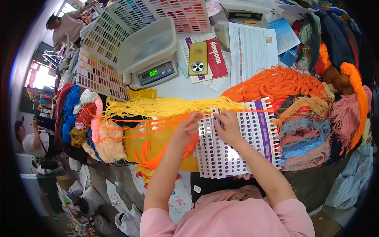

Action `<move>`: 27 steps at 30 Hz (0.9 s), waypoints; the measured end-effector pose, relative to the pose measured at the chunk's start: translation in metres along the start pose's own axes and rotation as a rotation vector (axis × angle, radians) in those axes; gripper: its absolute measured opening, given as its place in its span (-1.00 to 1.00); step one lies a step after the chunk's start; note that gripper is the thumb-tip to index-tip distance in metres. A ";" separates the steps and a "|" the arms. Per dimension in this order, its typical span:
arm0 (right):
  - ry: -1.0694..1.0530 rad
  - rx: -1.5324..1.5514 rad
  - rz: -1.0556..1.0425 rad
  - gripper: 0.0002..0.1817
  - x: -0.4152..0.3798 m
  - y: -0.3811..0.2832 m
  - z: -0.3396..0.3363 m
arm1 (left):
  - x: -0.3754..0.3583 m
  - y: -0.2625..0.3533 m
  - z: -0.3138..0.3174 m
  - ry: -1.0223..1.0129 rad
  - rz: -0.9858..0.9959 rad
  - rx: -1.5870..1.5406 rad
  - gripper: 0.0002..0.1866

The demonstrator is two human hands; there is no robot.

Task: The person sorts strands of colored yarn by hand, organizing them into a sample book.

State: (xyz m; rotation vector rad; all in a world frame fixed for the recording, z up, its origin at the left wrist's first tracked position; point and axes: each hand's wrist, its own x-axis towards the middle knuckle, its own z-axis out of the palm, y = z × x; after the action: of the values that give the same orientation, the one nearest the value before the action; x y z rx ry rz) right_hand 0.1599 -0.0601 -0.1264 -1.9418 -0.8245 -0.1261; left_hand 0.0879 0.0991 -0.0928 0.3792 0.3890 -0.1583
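My left hand [187, 131] is closed on bright orange thread [156, 123], whose long strands stretch away to the left. A looser bunch of the same orange hangs beneath that wrist. At the upper edge of the white punched thread cards [241, 152], my right hand [228, 127] has its fingers bent together; what lies between the fingertips is hidden. The cards overlap, with rows of round holes and a purple printed band. One orange strand crosses their top toward the right, where orange loops hang at the card edge. Yellow thread [169, 106] lies just beyond both hands.
A digital scale [158, 73] with a white tub [148, 41] stands behind, beside colour sample boards [104, 47]. A phone [198, 59] rests on a red notebook [216, 59]. Coloured skeins [304, 134] pile up on the right, others [92, 118] on the left. Other people are at the far left.
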 end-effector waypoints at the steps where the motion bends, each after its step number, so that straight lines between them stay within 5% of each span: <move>1: -0.020 0.071 0.033 -0.81 -0.001 0.003 0.001 | -0.006 0.002 0.003 -0.114 -0.027 -0.191 -0.80; 4: -0.030 0.313 0.162 -0.84 0.001 0.002 -0.002 | 0.006 0.005 0.012 -0.029 -0.151 0.294 -0.81; 7: 0.010 0.438 0.375 -0.85 0.003 -0.001 -0.007 | 0.026 -0.016 0.020 0.265 -0.249 1.061 -0.80; 8: -0.034 0.455 0.351 -0.81 0.001 0.008 -0.001 | 0.024 -0.020 0.021 0.327 -0.068 1.207 -0.81; 11: -0.099 -0.135 0.064 -0.64 0.005 -0.008 -0.005 | -0.011 0.031 0.027 0.484 -0.093 1.085 -0.74; 12: -0.222 -0.138 0.153 -0.49 0.004 -0.006 -0.002 | -0.035 0.057 0.031 0.543 -0.184 1.039 -0.74; 14: -0.219 -0.170 0.139 -0.51 0.007 -0.007 -0.004 | -0.085 0.113 0.005 0.595 0.108 0.580 -0.86; 15: -0.219 -0.184 0.131 -0.52 0.007 -0.008 -0.003 | -0.118 0.150 -0.027 0.326 0.213 0.284 -0.90; 16: -0.227 -0.190 0.143 -0.53 0.007 -0.009 -0.002 | -0.151 0.177 -0.039 0.297 0.314 0.119 -0.91; 18: -0.243 -0.207 0.157 -0.54 0.006 -0.009 0.000 | -0.203 0.213 -0.055 0.724 0.675 0.095 -0.90; 20: -0.239 -0.196 0.139 -0.54 0.005 -0.010 -0.001 | -0.260 0.229 -0.096 0.913 0.907 0.119 -0.90; 22: -0.196 -0.142 0.078 -0.61 0.007 -0.013 -0.012 | -0.334 0.239 -0.145 0.524 0.861 0.057 -0.81; 23: -0.278 -0.153 0.039 -0.65 0.007 -0.016 -0.023 | -0.362 0.236 -0.147 0.533 0.847 -0.123 -0.82; 25: -0.460 -0.174 -0.046 -0.73 0.007 -0.023 -0.046 | -0.416 0.219 -0.167 0.875 1.233 -0.307 -0.84; 27: -0.596 -0.105 0.057 -0.83 0.012 -0.028 -0.056 | -0.418 0.187 -0.164 0.801 1.048 -0.338 -0.89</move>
State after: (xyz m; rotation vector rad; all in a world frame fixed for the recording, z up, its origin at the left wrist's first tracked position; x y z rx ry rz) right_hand 0.1666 -0.0922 -0.0712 -2.1288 -1.1597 0.4747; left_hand -0.3081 0.3678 -0.0055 0.2566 0.9343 1.1046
